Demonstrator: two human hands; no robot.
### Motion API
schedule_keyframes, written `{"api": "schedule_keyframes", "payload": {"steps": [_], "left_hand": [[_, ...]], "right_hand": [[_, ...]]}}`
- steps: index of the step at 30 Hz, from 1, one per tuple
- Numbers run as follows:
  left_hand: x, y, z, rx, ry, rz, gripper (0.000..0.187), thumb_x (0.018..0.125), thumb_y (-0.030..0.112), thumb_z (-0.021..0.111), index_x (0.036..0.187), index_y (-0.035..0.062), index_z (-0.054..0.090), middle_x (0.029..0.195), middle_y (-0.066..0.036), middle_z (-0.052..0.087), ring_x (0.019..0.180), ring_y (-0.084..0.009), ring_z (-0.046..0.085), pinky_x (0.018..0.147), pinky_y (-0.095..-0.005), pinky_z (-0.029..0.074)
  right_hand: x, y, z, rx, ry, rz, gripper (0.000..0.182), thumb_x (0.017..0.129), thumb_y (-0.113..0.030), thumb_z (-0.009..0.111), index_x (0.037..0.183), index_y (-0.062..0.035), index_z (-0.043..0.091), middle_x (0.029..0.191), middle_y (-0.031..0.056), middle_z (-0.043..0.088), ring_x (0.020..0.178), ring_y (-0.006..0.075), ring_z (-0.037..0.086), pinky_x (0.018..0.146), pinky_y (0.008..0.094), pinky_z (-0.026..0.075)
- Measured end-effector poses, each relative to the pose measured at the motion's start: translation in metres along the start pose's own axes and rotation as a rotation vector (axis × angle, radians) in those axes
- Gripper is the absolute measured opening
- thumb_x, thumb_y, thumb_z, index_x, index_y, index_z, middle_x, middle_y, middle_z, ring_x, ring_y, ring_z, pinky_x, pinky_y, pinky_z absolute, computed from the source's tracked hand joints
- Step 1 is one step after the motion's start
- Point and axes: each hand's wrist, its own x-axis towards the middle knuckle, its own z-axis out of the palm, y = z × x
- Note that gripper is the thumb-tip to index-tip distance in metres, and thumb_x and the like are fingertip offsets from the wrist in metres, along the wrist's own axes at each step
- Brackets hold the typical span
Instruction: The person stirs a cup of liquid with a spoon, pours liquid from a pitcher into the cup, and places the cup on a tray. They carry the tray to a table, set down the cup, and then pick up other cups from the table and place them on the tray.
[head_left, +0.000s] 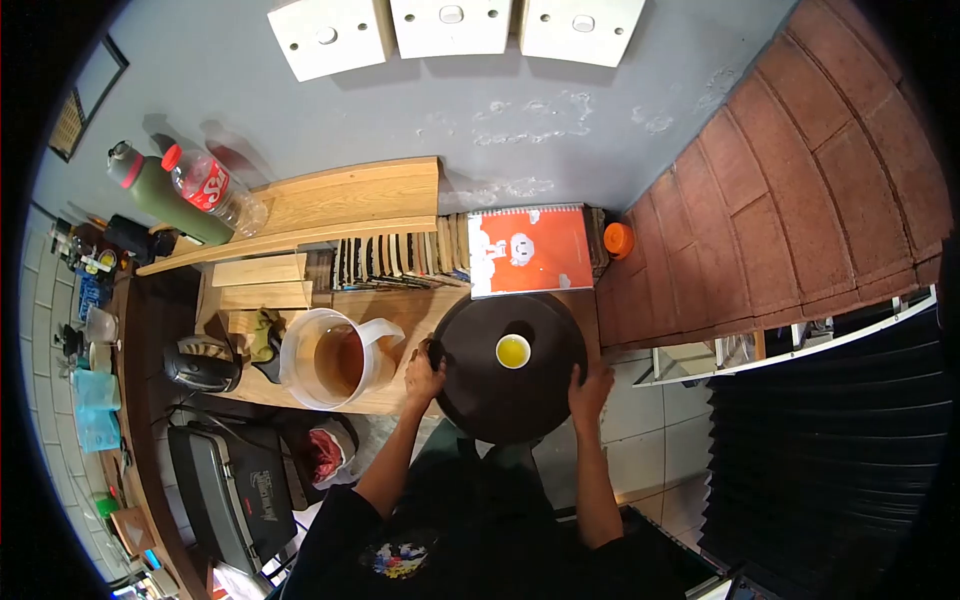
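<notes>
A round dark tray [500, 410] reaches over the front edge of the wooden counter. My left hand [425, 375] grips its left rim, and my right hand [590, 390] is closed on its right rim. On the tray, a little right of its middle, stands a small cup [513, 351] with yellow-green contents. Left of my left hand is a large translucent pitcher [335, 360] holding amber liquid, its handle pointing right. Behind the tray, a red spiral notebook [530, 250] leans on a row of books [400, 258].
A kettle [200, 362] stands at the counter's left. On the wooden shelf [350, 200] are a plastic bottle [215, 188] and a green flask [165, 195]. An orange lid [618, 240] lies at the back right, by a brick-patterned surface [760, 200].
</notes>
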Motion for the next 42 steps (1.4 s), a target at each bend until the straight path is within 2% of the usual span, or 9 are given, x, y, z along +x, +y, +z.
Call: {"api": "schedule_keyframes", "payload": {"steps": [2,8,15,21,23,27,29,36,42], "left_hand": [[0.007,0.0,0.0,0.004,-0.001,0.017,0.051,0.08,0.021,0.065,0.126,0.008,0.046,0.109,-0.023,0.059,0.097,-0.0419,0.059,0.084,-0.0493,0.047],[0.019,-0.01,0.006,-0.047,0.004,0.076,0.04,0.084,0.023,0.061,0.118,0.0043,0.05,0.106,-0.024,0.059,0.099,-0.0411,0.058,0.084,-0.0486,0.046],[0.019,-0.018,0.015,-0.064,0.069,0.16,0.032,0.09,0.025,0.055,0.107,-0.0008,0.047,0.099,-0.026,0.06,0.093,-0.0423,0.058,0.079,-0.0507,0.044],[-0.002,-0.003,0.023,-0.183,0.1,0.116,0.027,0.094,0.026,0.051,0.1,0.0007,0.044,0.074,-0.025,0.059,0.073,-0.0465,0.058,0.07,-0.0525,0.043],[-0.01,0.014,0.019,-0.172,0.041,0.131,0.027,0.094,0.026,0.052,0.099,0.0009,0.044,0.074,-0.025,0.059,0.073,-0.0456,0.058,0.068,-0.0517,0.043],[-0.036,0.06,0.018,-0.311,-0.053,0.251,0.026,0.096,0.026,0.052,0.095,0.0017,0.041,0.072,-0.024,0.057,0.071,-0.0428,0.058,0.062,-0.0471,0.041],[-0.047,0.076,0.031,-0.315,-0.067,0.373,0.025,0.097,0.025,0.05,0.095,0.0021,0.04,0.07,-0.022,0.055,0.066,-0.0377,0.056,0.06,-0.044,0.04],[-0.103,0.155,0.082,-0.459,-0.473,0.43,0.021,0.098,0.021,0.048,0.098,0.0032,0.036,0.068,-0.008,0.045,0.06,-0.0152,0.042,0.055,-0.0341,0.035],[-0.171,0.245,0.144,-0.49,-0.496,0.788,0.02,0.096,0.016,0.052,0.103,-0.0006,0.042,0.075,-0.008,0.048,0.073,-0.0176,0.05,0.07,-0.0327,0.043]], "right_hand": [[-0.01,0.01,-0.004,-0.175,-0.07,0.346,0.045,0.089,-0.028,0.059,0.115,0.0056,0.046,0.109,0.0263,0.051,0.095,0.0412,0.055,0.082,0.0495,0.044],[-0.035,-0.007,0.015,-0.071,-0.068,0.463,0.039,0.093,-0.027,0.054,0.115,0.005,0.048,0.107,0.0295,0.054,0.092,0.0464,0.058,0.078,0.0507,0.048],[-0.055,0.011,0.037,-0.005,0.136,0.433,0.029,0.095,-0.02,0.049,0.11,0.005,0.049,0.11,0.0278,0.049,0.087,0.0453,0.057,0.072,0.0505,0.047],[-0.086,0.018,0.016,0.159,0.38,0.306,0.014,0.094,-0.008,0.049,0.092,0.005,0.051,0.078,0.025,0.053,0.073,0.0434,0.056,0.062,0.0469,0.042],[-0.095,0.016,-0.008,0.235,0.337,0.439,0.016,0.094,-0.01,0.05,0.084,0.0034,0.047,0.063,0.0235,0.047,0.06,0.0422,0.051,0.055,0.0442,0.039],[-0.121,0.045,-0.039,0.23,0.483,0.454,0.021,0.094,-0.012,0.05,0.081,0.0024,0.044,0.06,0.0218,0.045,0.053,0.0388,0.046,0.051,0.042,0.037],[-0.133,0.056,-0.065,0.217,0.513,0.49,0.021,0.095,-0.012,0.051,0.081,0.0016,0.045,0.055,0.0178,0.04,0.046,0.0298,0.039,0.047,0.0399,0.035],[-0.196,0.114,-0.155,0.176,0.668,0.645,0.023,0.096,-0.013,0.051,0.081,0.0026,0.044,0.057,0.0165,0.039,0.049,0.0256,0.033,0.048,0.0371,0.035],[-0.247,0.177,-0.23,0.18,0.795,0.741,0.02,0.096,-0.011,0.05,0.083,0.0024,0.043,0.064,0.0162,0.043,0.056,0.0213,0.037,0.052,0.0345,0.038]]}}
